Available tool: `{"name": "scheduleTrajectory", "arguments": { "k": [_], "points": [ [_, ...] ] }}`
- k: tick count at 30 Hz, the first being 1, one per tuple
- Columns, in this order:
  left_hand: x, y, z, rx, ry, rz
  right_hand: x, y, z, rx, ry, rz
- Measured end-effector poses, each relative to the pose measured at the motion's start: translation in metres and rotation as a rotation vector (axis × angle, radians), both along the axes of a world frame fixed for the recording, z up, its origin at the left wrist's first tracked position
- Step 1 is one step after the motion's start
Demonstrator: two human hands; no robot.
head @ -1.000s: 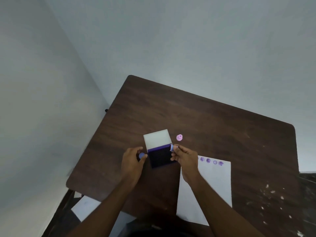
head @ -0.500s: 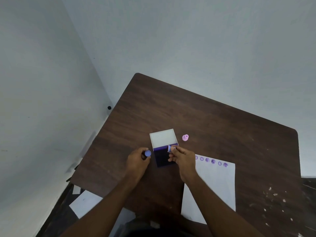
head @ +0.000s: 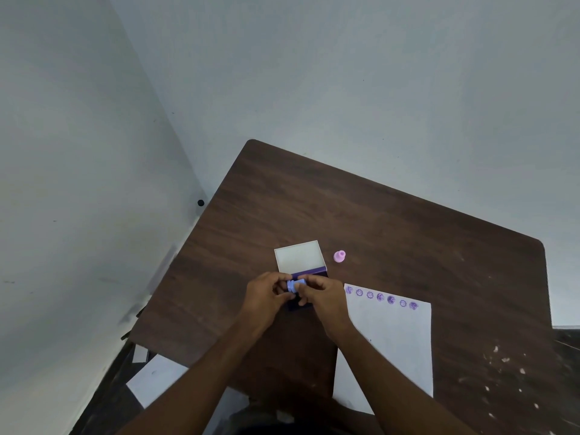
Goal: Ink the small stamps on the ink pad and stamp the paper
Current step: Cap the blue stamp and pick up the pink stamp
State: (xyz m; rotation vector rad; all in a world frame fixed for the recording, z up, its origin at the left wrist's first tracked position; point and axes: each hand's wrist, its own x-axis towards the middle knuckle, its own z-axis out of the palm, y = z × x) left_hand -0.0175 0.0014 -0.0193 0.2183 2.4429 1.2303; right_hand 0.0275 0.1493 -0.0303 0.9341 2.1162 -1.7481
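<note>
Left hand (head: 266, 296) and right hand (head: 320, 295) pinching blue stamps (head: 295, 285) together above ink pad (head: 299, 304); possible fumble, smeared fingers.

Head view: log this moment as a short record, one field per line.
table: dark wood, set in a wall corner
ink pad: open, partly hidden by both hands, pale lid flipped back
left hand: above the pad, grip shut on a blue stamp
right hand: above the pad, grip shut on a second blue stamp, which meets the first
pink stamp: loose on the table, right of the lid
paper: right of the pad, seven purple prints in a row along its far edge
</note>
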Motion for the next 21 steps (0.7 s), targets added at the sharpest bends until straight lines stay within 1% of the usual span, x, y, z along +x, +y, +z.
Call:
{"name": "scheduleTrajectory", "arguments": {
  "k": [3, 7, 10, 12, 14, 17, 21],
  "points": [
    [-0.001, 0.003, 0.005, 0.022, 0.000, 0.002, 0.001, 0.003, -0.001, -0.059, -0.008, -0.029],
    [-0.003, 0.005, 0.011, 0.104, 0.022, 0.008, 0.002, 0.003, 0.000, -0.165, 0.000, -0.148],
    [-0.004, 0.006, 0.014, 0.170, 0.013, 0.031, 0.001, 0.003, 0.001, -0.201, 0.001, -0.199],
    [-0.005, 0.006, 0.015, 0.172, 0.014, 0.028, 0.001, 0.004, 0.002, -0.238, 0.021, -0.217],
    [-0.005, 0.007, 0.016, 0.220, -0.023, 0.058, -0.001, 0.003, 0.003, -0.271, 0.028, -0.232],
    [-0.003, 0.008, 0.020, 0.327, -0.127, 0.132, -0.004, 0.003, 0.002, -0.271, 0.017, -0.240],
    [-0.004, 0.009, 0.022, 0.363, -0.185, 0.177, -0.006, 0.008, 0.003, -0.269, -0.003, -0.216]
  ]
}}
